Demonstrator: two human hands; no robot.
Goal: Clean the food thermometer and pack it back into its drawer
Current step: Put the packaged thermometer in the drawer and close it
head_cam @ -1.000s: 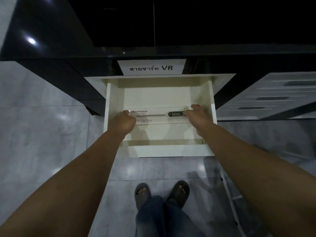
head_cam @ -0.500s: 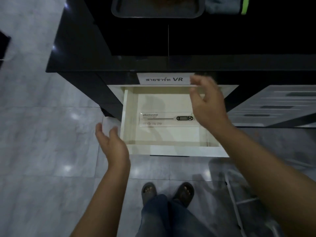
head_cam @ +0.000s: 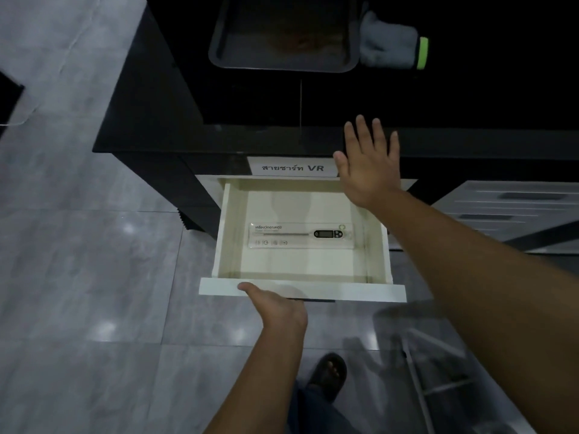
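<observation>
White drawer front hiding left fingers

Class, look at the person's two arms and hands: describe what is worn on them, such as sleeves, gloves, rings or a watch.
Nothing is worn. The left hand and right hand are bare, with no gloves, rings or watch visible. Both forearms are uncovered as far as the frame shows, with no sleeve edge in view.

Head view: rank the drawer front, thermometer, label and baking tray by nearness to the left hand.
From the left hand:
1. Drawer front, touching it.
2. Thermometer, inside the drawer.
3. Label, above the drawer.
4. Baking tray, on the counter.
</observation>
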